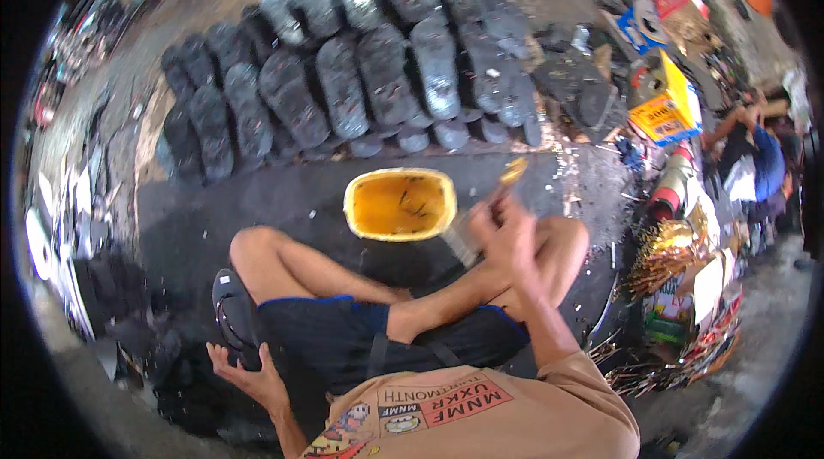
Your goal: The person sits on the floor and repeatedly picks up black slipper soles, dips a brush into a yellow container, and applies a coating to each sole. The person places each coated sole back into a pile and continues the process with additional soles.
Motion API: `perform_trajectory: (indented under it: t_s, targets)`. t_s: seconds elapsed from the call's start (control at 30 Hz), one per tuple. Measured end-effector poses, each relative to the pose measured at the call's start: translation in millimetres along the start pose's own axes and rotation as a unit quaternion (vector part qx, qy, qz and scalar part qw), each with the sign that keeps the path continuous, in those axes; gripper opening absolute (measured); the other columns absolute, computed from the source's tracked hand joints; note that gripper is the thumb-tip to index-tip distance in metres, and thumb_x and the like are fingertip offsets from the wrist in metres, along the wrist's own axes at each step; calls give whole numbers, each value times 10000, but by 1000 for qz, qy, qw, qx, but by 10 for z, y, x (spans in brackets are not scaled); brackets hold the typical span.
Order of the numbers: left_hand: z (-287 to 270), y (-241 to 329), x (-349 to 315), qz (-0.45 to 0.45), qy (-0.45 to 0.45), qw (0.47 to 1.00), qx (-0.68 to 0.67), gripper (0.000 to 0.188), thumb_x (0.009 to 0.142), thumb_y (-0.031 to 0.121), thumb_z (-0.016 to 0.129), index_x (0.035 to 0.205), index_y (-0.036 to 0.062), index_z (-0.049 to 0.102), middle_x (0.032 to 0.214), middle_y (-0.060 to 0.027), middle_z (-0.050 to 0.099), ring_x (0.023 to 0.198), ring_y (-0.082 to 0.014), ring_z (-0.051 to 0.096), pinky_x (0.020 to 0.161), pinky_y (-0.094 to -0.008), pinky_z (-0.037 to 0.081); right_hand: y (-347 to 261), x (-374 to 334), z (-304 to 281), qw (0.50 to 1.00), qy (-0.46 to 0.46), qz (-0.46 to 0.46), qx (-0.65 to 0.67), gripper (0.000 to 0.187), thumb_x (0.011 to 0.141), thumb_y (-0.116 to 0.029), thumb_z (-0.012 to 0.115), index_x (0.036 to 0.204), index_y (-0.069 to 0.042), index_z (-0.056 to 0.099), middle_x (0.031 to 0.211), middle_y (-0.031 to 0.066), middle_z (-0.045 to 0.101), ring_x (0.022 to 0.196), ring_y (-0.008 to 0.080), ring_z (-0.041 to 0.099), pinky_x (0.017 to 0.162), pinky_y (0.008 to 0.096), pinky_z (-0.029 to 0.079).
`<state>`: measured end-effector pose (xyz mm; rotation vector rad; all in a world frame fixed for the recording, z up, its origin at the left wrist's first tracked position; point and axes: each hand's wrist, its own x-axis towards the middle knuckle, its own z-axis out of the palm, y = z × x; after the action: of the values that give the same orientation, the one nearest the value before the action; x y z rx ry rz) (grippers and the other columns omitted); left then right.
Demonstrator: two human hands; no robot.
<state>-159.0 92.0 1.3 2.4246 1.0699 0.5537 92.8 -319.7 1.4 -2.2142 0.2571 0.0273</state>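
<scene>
My left hand grips the heel end of a black flip-flop beside my left thigh, its thumb on one edge and the fingers on the other. In front of my right knee, my right hand, smeared by motion, is closed on what looks like a small brush with an amber-coated tip pointing away from me. A pale yellow tub holding amber, glue-like liquid stands in front of my crossed legs, left of that hand. Several dark shoe soles lie in overlapping rows beyond it, some shiny.
A dark mat lies under the tub. A pale flat strip lies between tub and right hand. To the right are a yellow box, a red-and-grey roll and golden scraps. Another person sits at the far right.
</scene>
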Motion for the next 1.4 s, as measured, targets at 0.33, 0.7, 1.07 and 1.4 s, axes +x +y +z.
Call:
perform_trajectory:
  t_s: [0.33,0.7,1.07,1.4]
  targets:
    - [532,639,120,110,-99,989,16,662,823,-29,752,1469,44,621,1581,-161,569,1546,-411,368,1265,-522,289,-162,297,-190,800,72,111,585,317,1045,-315,736,1167,-39,638,983,40,743,715,141,706,618,293,596]
    - [688,1643,299,-290,-456,383,-749,507,1074,374,579,1444,30,542,1324,-222,700,1190,-316,699,1028,-458,581,-1005,215,61,918,-30,-105,382,315,911,-169,845,1134,11,712,1060,85,784,918,166,753,829,338,600]
    - [773,1863,190,-278,-438,434,-736,514,1028,434,518,1262,3,674,1204,-173,732,950,-286,733,825,-413,625,-1227,-255,538,876,67,-443,176,217,750,-143,981,883,-163,811,810,31,738,760,223,721,743,350,555]
    - [785,1916,369,-96,-583,404,-698,555,1015,371,637,1399,-27,594,1191,-207,707,985,-307,723,871,-429,616,-1477,20,45,922,77,-372,66,399,808,-353,945,1032,-53,805,870,149,754,825,270,742,804,411,587]
